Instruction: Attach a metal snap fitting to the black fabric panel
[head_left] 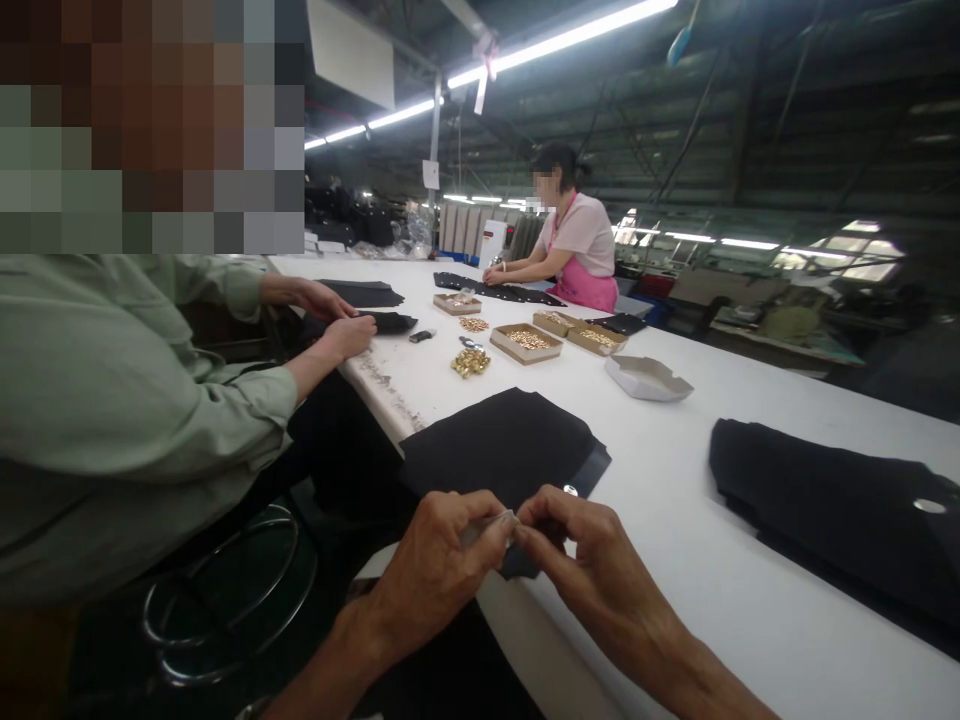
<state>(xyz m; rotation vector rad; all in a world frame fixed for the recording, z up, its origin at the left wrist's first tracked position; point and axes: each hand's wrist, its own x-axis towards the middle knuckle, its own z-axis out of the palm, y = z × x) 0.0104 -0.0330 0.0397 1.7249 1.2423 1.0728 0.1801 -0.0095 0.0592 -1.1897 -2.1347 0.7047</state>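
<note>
In front of me, at the table's near edge, my left hand (450, 550) is closed in a pinch on a small pale grey piece (489, 525), whose kind I cannot make out. My right hand (592, 550) meets it there, thumb and forefinger pressed together at the tip of that piece; whatever they grip is hidden. Just beyond both hands lies a black fabric piece (510, 430), with part of it under them. A shiny silver round fastener (571, 491) shows on the cloth beside my right knuckles.
Black fabric pieces (825, 490) lie at right. Farther back are gold fasteners (470, 362), a cardboard box of small gold parts (525, 342) and a white tray (649, 380). A co-worker (135, 400) handles dark cloth at left; another person (581, 240) works across the table. A metal stool (225, 590) stands below.
</note>
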